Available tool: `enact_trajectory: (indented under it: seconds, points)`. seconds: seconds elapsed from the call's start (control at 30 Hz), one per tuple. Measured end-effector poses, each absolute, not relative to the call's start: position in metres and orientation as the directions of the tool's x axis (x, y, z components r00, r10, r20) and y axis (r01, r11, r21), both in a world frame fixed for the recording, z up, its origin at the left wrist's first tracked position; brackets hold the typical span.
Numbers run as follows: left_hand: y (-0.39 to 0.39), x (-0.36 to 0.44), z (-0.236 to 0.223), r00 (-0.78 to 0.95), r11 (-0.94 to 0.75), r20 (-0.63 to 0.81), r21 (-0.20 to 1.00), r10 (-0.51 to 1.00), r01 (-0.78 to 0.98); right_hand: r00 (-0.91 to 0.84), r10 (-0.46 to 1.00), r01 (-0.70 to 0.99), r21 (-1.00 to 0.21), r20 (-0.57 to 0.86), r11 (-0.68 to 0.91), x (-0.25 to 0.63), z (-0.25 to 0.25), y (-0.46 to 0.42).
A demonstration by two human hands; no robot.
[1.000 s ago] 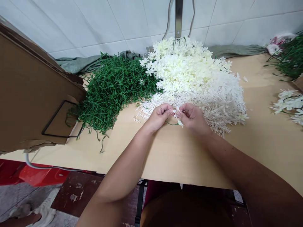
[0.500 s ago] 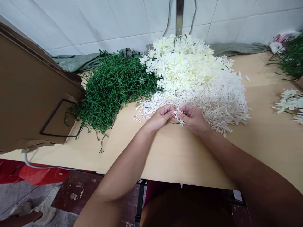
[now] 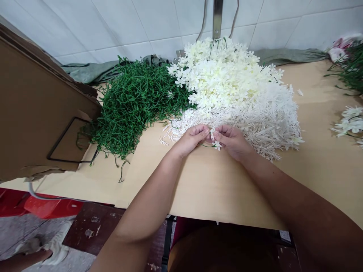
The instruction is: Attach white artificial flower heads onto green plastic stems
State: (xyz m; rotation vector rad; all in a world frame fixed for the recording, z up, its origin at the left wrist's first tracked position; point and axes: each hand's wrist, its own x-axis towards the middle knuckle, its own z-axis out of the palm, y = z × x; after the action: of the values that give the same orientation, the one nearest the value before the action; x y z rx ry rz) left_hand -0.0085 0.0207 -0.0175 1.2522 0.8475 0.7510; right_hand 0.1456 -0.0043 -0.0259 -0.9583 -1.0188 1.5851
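Two bare hands meet above the surface (image 3: pixel 210 189), and between them is an artificial flower sprig (image 3: pixel 217 145), just in front of a heap of white pronged pieces (image 3: pixel 272 121). Our left hand (image 3: pixel 189 141) pinches the sprig, thumb and fingers pressed together, though we cannot tell exactly which part lies inside the grip. Our right hand (image 3: pixel 235 141) pinches beside the upper blossom (image 3: pixel 212 132) with thumb and forefinger; the lower blossom (image 3: pixel 217 146) shows uncovered below, at the end of a thin green stem (image 3: pixel 208 146).

We judge the sprig very light, its petals soft enough to crease and its stem springy, probably smooth plastic that could roll between the fingers. We would hold the stem close under a blossom, where it is likely stiffest, and press the petals only gently.

Tangled green stems (image 3: pixel 141 98) lie on our left, loose white blossoms (image 3: pixel 221 77) are piled behind the pronged pieces, and a cardboard box (image 3: pixel 42 102) stands at the far left.
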Motion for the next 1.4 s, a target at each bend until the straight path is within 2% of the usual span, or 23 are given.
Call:
enact_trajectory:
  seconds: [0.33, 0.57, 0.87, 1.1, 1.4]
  points:
    - [0.016, 0.002, -0.010, 0.476, 0.159, -0.116, 0.986, 0.872, -0.052, -0.284, 0.943, -0.407, -0.869, -0.174, -0.283, 0.155, -0.028, 0.000]
    - [0.017, -0.001, -0.013, 0.503, 0.109, -0.070, 0.993, 0.862, -0.050, -0.297, 0.930, -0.380, -0.866, -0.219, -0.325, 0.159, -0.023, -0.001]
    - [0.021, 0.000, -0.015, 0.496, 0.065, -0.077, 0.997, 0.865, 0.041, -0.168, 0.980, -0.304, -0.939, -0.111, -0.158, 0.155, -0.022, -0.002]
    - [0.021, 0.000, -0.021, 0.496, 0.083, -0.099, 0.995, 0.862, 0.054, -0.121, 0.985, -0.334, -0.929, -0.126, -0.159, 0.151, -0.024, -0.003]
    - [0.021, 0.002, -0.023, 0.493, 0.087, -0.084, 0.996, 0.866, 0.018, -0.157, 0.982, -0.312, -0.938, -0.108, -0.153, 0.149, -0.023, -0.002]
